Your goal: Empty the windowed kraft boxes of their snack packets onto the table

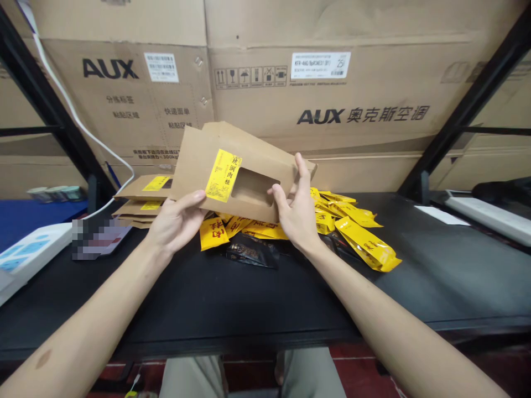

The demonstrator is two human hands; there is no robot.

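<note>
I hold a flat brown cardboard box [249, 160] with a yellow label and a cut-out window up above the black table [232, 298]. My left hand [176, 221] grips its lower left edge, thumb on the front. At the right end, my right hand [296, 207] holds the box, thumb by the window and fingers behind the flap. Under the box lies a heap of yellow sachets [357, 235] with a black sachet [251, 251] in front.
A stack of the same flat brown boxes [143, 202] lies at the left rear. Large AUX cartons [332, 94] stand behind the table. A white box [29, 254] sits far left, a white device [489, 213] and a paper slip [442, 215] far right.
</note>
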